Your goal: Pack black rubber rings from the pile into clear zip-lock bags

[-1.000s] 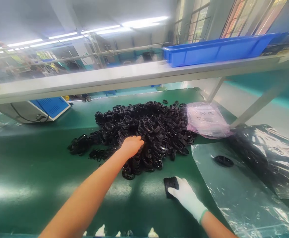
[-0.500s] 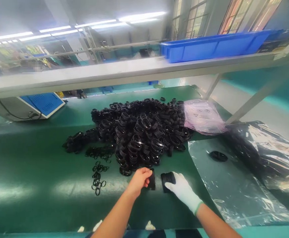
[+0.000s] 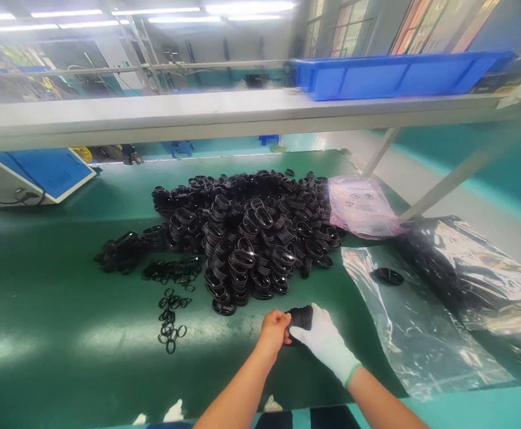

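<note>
One ribbed stack of black rings (image 3: 301,317): held between curled bare left hand (image 3: 275,331) and curled white-gloved right hand (image 3: 325,342).

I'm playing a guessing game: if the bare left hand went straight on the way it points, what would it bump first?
The left hand would probably bump the stack of black rings first, with the gloved right hand at its other side; exact depth is unclear.
</note>
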Tool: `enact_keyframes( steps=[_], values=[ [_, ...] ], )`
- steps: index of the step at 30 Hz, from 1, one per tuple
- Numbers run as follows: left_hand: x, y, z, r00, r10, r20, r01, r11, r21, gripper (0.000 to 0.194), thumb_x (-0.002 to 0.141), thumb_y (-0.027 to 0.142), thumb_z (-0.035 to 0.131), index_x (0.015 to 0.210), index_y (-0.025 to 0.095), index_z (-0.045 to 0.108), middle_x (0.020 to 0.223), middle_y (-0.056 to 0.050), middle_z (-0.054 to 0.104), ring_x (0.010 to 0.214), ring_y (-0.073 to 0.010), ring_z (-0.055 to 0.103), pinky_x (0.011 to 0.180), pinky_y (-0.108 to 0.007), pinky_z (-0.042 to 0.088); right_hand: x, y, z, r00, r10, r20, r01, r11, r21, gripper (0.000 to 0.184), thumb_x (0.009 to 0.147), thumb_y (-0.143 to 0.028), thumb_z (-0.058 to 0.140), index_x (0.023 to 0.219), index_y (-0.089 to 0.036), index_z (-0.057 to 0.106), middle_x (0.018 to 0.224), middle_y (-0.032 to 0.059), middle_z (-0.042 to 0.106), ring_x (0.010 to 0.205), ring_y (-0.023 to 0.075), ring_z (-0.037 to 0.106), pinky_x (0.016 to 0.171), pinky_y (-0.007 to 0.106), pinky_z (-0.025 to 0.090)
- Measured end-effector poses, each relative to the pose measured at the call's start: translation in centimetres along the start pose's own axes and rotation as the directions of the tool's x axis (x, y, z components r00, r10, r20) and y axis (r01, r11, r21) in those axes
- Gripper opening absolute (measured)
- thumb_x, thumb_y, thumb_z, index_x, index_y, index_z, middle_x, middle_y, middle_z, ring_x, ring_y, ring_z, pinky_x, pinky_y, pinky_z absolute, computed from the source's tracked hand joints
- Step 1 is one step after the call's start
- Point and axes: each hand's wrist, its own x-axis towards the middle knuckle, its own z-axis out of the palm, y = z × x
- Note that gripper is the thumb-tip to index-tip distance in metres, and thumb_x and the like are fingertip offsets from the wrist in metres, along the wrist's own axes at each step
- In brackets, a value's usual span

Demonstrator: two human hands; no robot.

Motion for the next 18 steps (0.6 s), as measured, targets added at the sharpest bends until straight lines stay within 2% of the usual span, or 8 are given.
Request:
enact_keyframes(
  steps=[2,4,6,8,9,12,15,18],
  values=[
    [-0.7,1.4,-1.5,0.999,0.034,-0.036,-0.031,0.996,0.081,0.024,0.078,0.039,0.047,0.069,0.017,0.050,0.053,0.003,0.048,0.047,-0.0098,0.047,0.054,-0.026,0.043,-0.3,-0.5,0.2,1.000,0.027,-0.003,-0.027,0.999,-0.030,0.065,0.061,-0.046,0.058,0.116,-0.015,0.042,0.108,0.0131,0.045,0.096,0.0253,0.053,0.079,0.032,0.040],
    [-1.5,3.8,-4.1,0.970,0.202,-0.138,-0.156,0.945,0.288,0.014,0.079,0.031,0.047,0.078,0.019,0.055,0.074,-0.001,0.057,0.066,-0.0127,0.054,0.065,-0.027,0.043,-0.4,-0.8,0.1,0.999,0.050,0.015,-0.050,0.998,-0.041,0.061,0.062,-0.047,0.056,0.114,-0.016,0.043,0.107,0.0121,0.046,0.094,0.0250,0.054,0.078,0.034,0.040],
    [-2.2,6.9,-7.1,0.821,0.542,-0.182,-0.280,0.659,0.698,0.021,0.083,0.022,0.039,0.095,0.023,0.056,0.098,-0.003,0.056,0.086,-0.0156,0.053,0.076,-0.029,0.041,-0.5,-1.0,0.0,0.997,0.071,0.025,-0.070,0.997,-0.027,0.062,0.062,-0.047,0.055,0.115,-0.017,0.042,0.108,0.0117,0.045,0.093,0.0249,0.054,0.078,0.035,0.041],
    [-2.2,9.9,-9.9,0.700,0.711,-0.069,-0.225,0.310,0.924,0.029,0.082,0.014,0.036,0.103,0.023,0.054,0.107,-0.006,0.053,0.095,-0.0190,0.050,0.080,-0.032,0.040,-0.6,-1.2,-0.3,0.998,0.063,0.019,-0.063,0.998,-0.007,0.060,0.062,-0.045,0.055,0.114,-0.018,0.042,0.108,0.0111,0.045,0.095,0.0246,0.053,0.080,0.034,0.041],
    [-1.9,11.2,-11.0,0.681,0.733,-0.005,-0.179,0.172,0.969,0.029,0.080,0.011,0.036,0.101,0.021,0.055,0.106,-0.007,0.053,0.095,-0.0206,0.050,0.079,-0.033,0.040,-0.7,-1.3,-0.5,0.999,0.051,0.011,-0.051,0.999,0.002,0.060,0.061,-0.044,0.056,0.113,-0.018,0.043,0.107,0.0108,0.045,0.096,0.0245,0.053,0.081,0.034,0.040],
    [-0.7,13.9,-13.0,0.715,0.666,0.213,-0.187,-0.111,0.976,0.025,0.079,0.010,0.039,0.091,0.020,0.058,0.089,-0.007,0.056,0.086,-0.0216,0.052,0.070,-0.033,0.040,-0.8,-1.6,-0.9,0.999,0.045,0.007,-0.045,0.999,0.021,0.060,0.059,-0.043,0.059,0.111,-0.018,0.045,0.106,0.0103,0.045,0.096,0.0245,0.053,0.082,0.033,0.041],
    [-1.3,14.6,-13.0,0.729,0.641,0.241,-0.214,-0.121,0.969,0.019,0.080,0.017,0.040,0.088,0.022,0.057,0.083,-0.004,0.057,0.079,-0.0197,0.053,0.064,-0.030,0.037,-0.8,-1.7,-1.1,0.998,0.064,0.010,-0.064,0.997,0.038,0.058,0.058,-0.044,0.059,0.109,-0.020,0.045,0.106,0.0092,0.045,0.092,0.0240,0.054,0.079,0.034,0.042],
    [-3.3,12.4,-11.0,0.786,0.617,0.035,-0.201,0.202,0.959,0.015,0.081,0.031,0.043,0.088,0.024,0.054,0.080,0.001,0.058,0.070,-0.0141,0.053,0.058,-0.025,0.034,-0.9,-1.5,-1.0,0.998,0.060,0.007,-0.061,0.997,0.046,0.058,0.059,-0.045,0.057,0.110,-0.019,0.045,0.104,0.0092,0.045,0.091,0.0243,0.053,0.079,0.035,0.042]
  ],
)
